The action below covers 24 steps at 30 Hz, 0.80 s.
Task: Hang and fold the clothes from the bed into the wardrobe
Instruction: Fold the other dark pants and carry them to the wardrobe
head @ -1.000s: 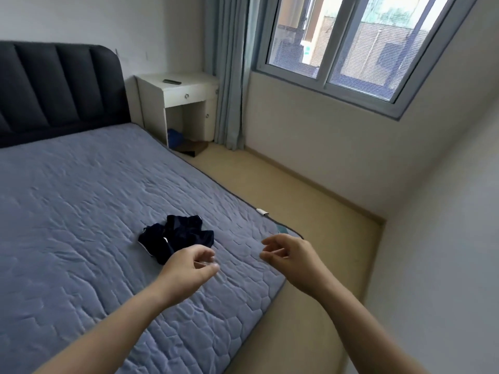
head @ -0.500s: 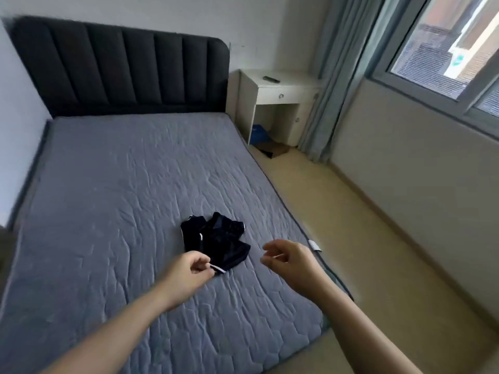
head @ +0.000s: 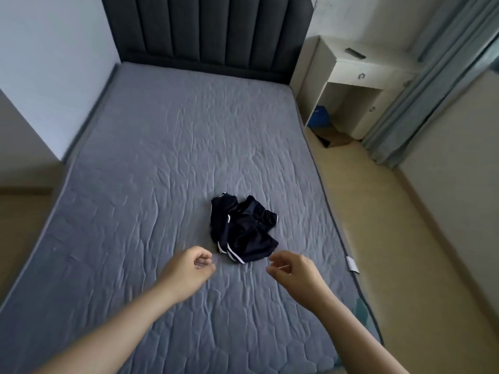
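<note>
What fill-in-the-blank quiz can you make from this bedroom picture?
1. The dark shorts lie crumpled on the ____.
2. The left hand and right hand, both close to the shorts, hold ____.
3. The stripes along the edges of the shorts are ____.
4. The nightstand stands to the ____ of the headboard.
Missing words: bed; nothing; white; right.

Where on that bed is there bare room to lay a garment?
The quilted cover lies bare from the headboard to the dark shorts, and between them and the wall. It is crowded only where the left hand and right hand hover beside the shorts.
</note>
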Each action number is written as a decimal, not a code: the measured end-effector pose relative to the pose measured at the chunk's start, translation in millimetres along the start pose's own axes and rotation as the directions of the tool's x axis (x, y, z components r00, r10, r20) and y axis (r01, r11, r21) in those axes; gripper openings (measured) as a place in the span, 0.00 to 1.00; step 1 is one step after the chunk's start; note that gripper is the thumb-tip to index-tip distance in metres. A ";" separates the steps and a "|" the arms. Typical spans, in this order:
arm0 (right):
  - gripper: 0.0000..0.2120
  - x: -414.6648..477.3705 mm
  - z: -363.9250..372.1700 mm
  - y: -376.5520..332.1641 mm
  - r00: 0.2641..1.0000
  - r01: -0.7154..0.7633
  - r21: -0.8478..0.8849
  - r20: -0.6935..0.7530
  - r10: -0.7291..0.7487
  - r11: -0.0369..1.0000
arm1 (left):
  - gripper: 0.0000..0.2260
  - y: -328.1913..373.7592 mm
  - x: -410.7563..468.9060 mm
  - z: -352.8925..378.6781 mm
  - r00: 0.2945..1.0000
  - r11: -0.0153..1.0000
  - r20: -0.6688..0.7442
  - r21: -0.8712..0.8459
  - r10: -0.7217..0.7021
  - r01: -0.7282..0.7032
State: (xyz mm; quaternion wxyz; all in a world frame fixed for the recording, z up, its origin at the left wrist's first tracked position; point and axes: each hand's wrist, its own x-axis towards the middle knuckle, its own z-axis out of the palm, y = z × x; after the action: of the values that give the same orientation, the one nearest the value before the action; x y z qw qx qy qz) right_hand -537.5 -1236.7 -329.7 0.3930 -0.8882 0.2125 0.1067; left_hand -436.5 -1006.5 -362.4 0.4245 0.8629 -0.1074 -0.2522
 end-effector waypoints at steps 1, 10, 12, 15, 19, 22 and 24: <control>0.12 9.6 4.1 6.2 1.000 -0.014 -0.007 0.016 0.014 1.000 | 0.05 -6.6 5.9 3.5 1.000 1.000 -0.016 -0.006 -0.016 0.016; 0.10 142.1 47.4 71.7 0.995 -0.032 -0.074 0.093 0.039 0.997 | 0.05 -76.5 79.9 49.3 0.965 0.983 -0.190 -0.048 -0.182 0.176; 0.08 169.3 70.2 96.6 0.992 -0.044 -0.097 0.116 0.055 0.994 | 0.04 -99.9 99.0 73.7 0.952 0.975 -0.207 -0.059 -0.224 0.216; 0.08 204.5 107.8 132.1 0.982 -0.076 -0.132 0.164 0.097 0.988 | 0.03 -132.7 128.7 112.5 0.941 0.965 -0.215 -0.055 -0.261 0.255; 0.09 247.9 157.5 178.0 0.972 -0.076 -0.167 0.205 0.110 0.983 | 0.03 -175.2 167.6 159.7 0.928 0.946 -0.185 -0.046 -0.323 0.320; 0.10 277.6 197.7 209.4 0.964 -0.079 -0.191 0.236 0.123 0.978 | 0.04 -214.3 194.3 189.0 0.915 0.931 -0.171 -0.048 -0.365 0.362; 0.10 295.9 220.8 226.0 0.967 -0.073 -0.207 0.224 0.119 0.976 | 0.04 -237.7 210.7 203.7 0.905 0.923 -0.180 -0.046 -0.384 0.382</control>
State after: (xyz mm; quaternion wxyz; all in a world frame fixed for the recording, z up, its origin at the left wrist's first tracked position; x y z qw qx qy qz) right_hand -384.3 -1295.2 -730.3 0.3199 -0.8925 0.1959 0.2506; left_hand -371.5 -1082.3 -726.3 0.3790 0.8849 0.1054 -0.2494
